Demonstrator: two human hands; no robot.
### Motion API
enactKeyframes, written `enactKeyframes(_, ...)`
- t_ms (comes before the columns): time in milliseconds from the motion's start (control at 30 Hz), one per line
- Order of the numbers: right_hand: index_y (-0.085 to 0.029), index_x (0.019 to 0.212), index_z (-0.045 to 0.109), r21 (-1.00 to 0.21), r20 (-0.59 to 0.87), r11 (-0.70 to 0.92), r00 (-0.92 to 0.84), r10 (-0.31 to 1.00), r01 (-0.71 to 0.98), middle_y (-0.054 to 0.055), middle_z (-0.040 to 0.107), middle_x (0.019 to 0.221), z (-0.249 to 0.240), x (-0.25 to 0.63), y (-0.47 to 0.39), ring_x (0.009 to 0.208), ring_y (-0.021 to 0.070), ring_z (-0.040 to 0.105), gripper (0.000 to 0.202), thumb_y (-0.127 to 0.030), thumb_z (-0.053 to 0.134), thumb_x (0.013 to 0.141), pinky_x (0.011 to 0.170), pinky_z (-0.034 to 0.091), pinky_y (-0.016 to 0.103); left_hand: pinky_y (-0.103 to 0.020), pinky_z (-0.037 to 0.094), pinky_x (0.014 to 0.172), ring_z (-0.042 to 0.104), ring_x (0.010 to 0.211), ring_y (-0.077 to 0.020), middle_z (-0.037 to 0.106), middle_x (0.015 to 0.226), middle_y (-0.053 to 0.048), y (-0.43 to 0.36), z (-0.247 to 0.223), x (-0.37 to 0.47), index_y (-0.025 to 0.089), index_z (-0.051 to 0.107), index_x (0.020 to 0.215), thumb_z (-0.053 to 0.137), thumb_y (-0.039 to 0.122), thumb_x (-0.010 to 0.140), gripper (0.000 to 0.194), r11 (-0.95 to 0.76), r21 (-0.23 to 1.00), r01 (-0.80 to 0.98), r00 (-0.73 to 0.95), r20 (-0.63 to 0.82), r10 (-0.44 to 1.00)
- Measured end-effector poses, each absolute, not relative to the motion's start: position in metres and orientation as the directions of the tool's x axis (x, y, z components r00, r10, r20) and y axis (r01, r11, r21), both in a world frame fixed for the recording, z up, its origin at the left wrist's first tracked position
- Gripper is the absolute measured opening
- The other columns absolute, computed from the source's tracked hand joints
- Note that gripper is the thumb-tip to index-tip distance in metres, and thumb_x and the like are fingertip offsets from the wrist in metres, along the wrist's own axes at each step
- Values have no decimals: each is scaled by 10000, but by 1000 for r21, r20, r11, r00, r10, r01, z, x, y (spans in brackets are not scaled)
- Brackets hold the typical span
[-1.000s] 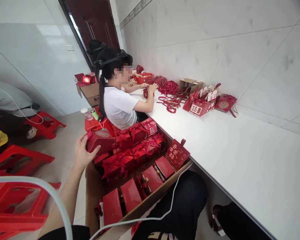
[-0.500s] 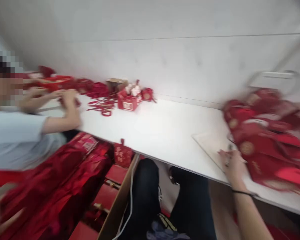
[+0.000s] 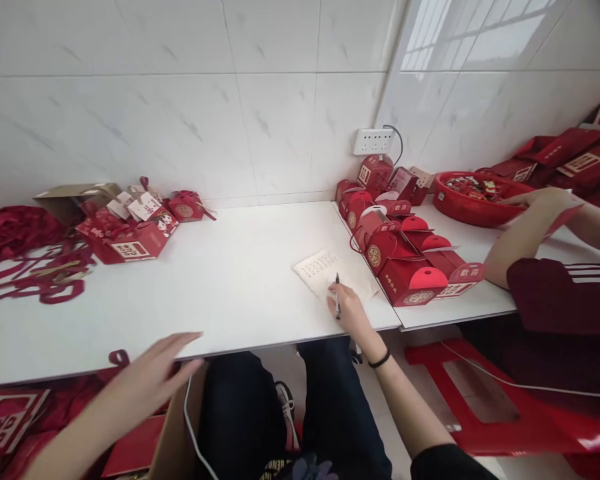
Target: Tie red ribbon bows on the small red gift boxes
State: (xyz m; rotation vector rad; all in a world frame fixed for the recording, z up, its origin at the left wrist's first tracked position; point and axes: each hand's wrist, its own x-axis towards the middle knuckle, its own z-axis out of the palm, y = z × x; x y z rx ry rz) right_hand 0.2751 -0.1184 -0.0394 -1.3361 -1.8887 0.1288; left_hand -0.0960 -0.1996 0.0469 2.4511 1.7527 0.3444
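My right hand grips a dark pen over a cream sheet of paper that bears rows of handwriting. The sheet lies on the white table, just left of a group of red gift boxes. Spread fingers show on my left hand, which holds nothing and hovers at the table's front edge, above a carton of red bags and boxes.
On the left of the table are red ribbons and a red box with white tags. At right, a person's arms reach by a red basin. A red stool stands below.
The view has swung right; the person on the left is out of sight and another appears at right. My left hand has moved from the carton up to the table edge.
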Motion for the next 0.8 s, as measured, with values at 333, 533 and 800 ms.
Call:
enactKeyframes(333, -110, 1088, 515, -452, 460, 354, -126, 879, 819, 191, 563, 1063, -31, 215, -178, 1102, 334, 501, 244, -124, 425, 861, 870, 480, 516, -376, 450, 901, 544, 977, -206, 626, 957, -73, -7, -2, 76, 160, 613, 917, 388, 166, 839, 239, -484, 481, 731, 429, 226, 874)
enactKeyframes(533, -189, 1098, 539, -755, 268, 212, -4, 964, 620, 109, 623, 967, -4, 235, -164, 908, 255, 596, 230, -242, 378, 943, 747, 516, 412, -308, 452, 715, 518, 763, -173, 554, 689, -15, 9, -9, 65, 189, 620, 800, 458, 307, 824, 202, -451, 618, 644, 431, 193, 881)
enactKeyframes(800, -199, 983, 575, -988, 138, 128, 116, 984, 91, 52, 618, 881, 4, 225, -102, 791, 171, 596, 356, -501, 399, 915, 689, 498, 305, -358, 375, 817, 535, 747, -161, 608, 722, 11, 11, -17, 65, 209, 626, 814, 540, 352, 791, 169, -509, 569, 646, 544, 124, 830)
